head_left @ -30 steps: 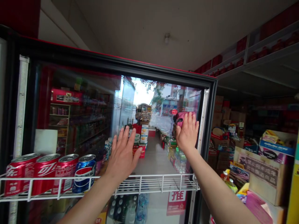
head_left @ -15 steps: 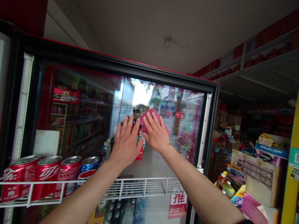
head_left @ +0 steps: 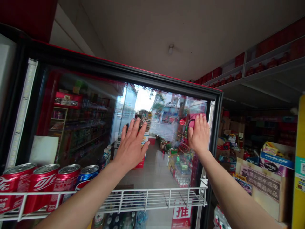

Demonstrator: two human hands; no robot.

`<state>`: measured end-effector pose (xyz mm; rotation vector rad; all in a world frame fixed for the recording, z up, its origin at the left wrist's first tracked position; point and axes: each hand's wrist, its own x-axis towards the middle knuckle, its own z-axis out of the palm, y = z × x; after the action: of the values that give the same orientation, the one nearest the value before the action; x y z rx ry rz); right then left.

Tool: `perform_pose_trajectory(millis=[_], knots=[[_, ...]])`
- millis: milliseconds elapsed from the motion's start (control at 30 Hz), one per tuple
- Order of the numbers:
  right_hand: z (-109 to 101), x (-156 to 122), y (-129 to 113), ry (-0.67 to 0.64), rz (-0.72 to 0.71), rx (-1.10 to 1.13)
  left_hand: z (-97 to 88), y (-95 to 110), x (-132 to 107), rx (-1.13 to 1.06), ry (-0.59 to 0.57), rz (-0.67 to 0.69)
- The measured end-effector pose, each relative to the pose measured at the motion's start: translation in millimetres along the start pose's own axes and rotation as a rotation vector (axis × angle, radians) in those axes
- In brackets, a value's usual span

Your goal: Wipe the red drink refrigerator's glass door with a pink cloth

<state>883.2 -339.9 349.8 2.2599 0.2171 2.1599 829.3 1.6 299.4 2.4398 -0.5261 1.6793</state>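
Observation:
A glass door (head_left: 90, 133) in a black frame fills the middle of the head view, with shop shelves and a street reflected in it or seen through it. My left hand (head_left: 132, 144) is at the centre, palm toward the pane, fingers spread and nothing in it; whether it touches the glass I cannot tell. At the pane's right edge, beside the light strip, my right hand (head_left: 199, 135) presses a pink cloth (head_left: 192, 118) to the glass. Its fingers lie nearly flat over the cloth, which they partly hide.
Below my hands runs a white wire rack (head_left: 145, 198), with red cans (head_left: 44, 187) and a blue can (head_left: 88, 173) at its left. Cardboard boxes (head_left: 259, 178) are stacked at the right, near a yellow post (head_left: 299, 133). Red goods line a high shelf (head_left: 262, 68).
My right hand has slid the pink cloth right across the glass, from beside my left hand to the door's edge. My left hand has stayed nearly in place.

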Motion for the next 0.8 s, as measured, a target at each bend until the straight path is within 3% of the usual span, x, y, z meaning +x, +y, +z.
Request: perform_pose_trajectory(millis=[67, 200, 267, 333, 500, 600, 700, 800], knots=[[5, 16, -12, 0.075, 0.212, 0.014, -3.4, -8, 1, 0.008, 0.008, -0.005], [18, 55, -57, 0.235, 0.584, 0.042, -11.8, -27, -3, 0.025, 0.031, -0.008], [24, 74, -81, 0.265, 0.681, 0.045, -17.5, -39, -7, 0.03, 0.039, -0.013], [29, 90, -105, 0.247, 0.675, 0.064, -24.0, -53, -10, 0.034, 0.048, -0.024], [34, 112, -176, 0.234, 0.49, 0.192, -37.2, -84, -19, 0.024, 0.082, -0.056], [30, 112, -223, 0.159, 0.309, 0.197, -39.7, -96, -23, 0.033, 0.081, -0.076], [23, 104, -257, 0.034, -0.023, 0.177, -38.8, -103, -25, 0.054, 0.071, -0.088], [15, 88, -266, -0.095, -0.41, 0.17, -37.7, -106, -22, 0.059, 0.067, -0.097]])
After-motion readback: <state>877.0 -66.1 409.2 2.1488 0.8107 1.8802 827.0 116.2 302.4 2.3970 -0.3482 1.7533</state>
